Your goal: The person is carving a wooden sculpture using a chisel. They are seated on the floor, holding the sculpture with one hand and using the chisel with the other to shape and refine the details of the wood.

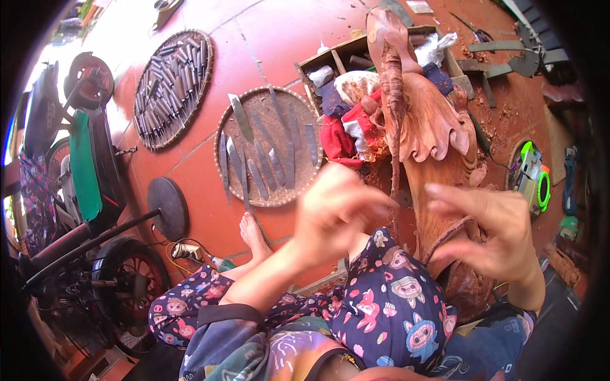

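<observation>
I note a smooth, reddish wood carving (429,117), wavy-edged, beside the cloth-covered knee (397,286). Right hand (492,228) over it: thumb and fingers spread. Left hand (337,206): blurred, fingers bent; whether pinching, I cannot tell.

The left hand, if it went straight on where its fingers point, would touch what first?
Probably the wooden carving, at the thin twisted rod on its left. Depth is unclear: the blurred left hand might pass above it toward the right hand.
</observation>
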Demonstrator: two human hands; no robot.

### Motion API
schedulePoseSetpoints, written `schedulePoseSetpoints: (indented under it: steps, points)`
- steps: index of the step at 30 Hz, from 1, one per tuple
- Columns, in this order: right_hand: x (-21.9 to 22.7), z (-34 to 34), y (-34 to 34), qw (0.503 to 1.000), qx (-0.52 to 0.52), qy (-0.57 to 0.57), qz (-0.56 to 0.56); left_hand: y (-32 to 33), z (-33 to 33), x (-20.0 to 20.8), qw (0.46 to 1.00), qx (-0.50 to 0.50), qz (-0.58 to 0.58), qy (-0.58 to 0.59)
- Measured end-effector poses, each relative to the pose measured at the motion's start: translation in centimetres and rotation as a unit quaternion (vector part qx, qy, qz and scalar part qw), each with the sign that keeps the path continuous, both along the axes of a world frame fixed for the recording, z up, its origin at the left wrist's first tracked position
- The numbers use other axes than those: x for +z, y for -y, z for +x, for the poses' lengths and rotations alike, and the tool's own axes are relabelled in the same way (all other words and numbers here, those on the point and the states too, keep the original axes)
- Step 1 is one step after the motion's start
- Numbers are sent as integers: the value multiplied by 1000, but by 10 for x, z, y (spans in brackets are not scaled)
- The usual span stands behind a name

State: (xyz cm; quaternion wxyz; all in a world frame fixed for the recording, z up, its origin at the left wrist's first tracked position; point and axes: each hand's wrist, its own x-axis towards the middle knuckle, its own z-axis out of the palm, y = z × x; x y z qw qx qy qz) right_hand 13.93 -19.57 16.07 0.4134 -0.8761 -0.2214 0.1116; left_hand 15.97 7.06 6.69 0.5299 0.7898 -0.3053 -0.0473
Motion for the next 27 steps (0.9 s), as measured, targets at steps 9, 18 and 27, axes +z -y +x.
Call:
schedulePoseSetpoints:
  steps: [9, 18, 27]
  points:
    - [-52, 3, 6, 979, -29, 137, -145, -131, 143, -233, 820, 469, 236, -230]
    - [-58, -1, 10, 974, -33, 153, -165, -223, 129, -262, 806, 465, 226, -288]
    - [-63, -1, 16, 982, -27, 128, -134, -231, 4, -244, 757, 433, 397, -287]
